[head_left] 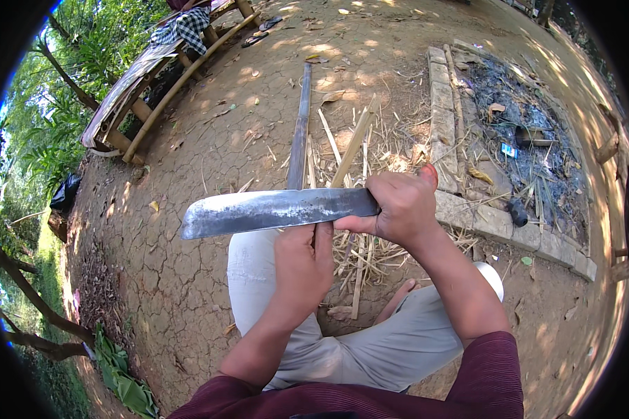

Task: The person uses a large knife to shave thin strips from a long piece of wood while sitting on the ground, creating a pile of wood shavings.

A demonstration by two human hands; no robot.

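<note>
Head view — machete (276,211), long axis approx. L–R, tip (193,222) pointing L

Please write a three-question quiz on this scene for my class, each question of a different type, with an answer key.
1. Multiple choice: in the picture, which way does the tip of the large knife point?
a) left
b) right
c) straight down
2. True or false: the right hand holds the knife at its handle end.
3. Short answer: which lies farther to the right, the pale strips or the ash bed?

Key: 1. a; 2. true; 3. the ash bed.
</note>
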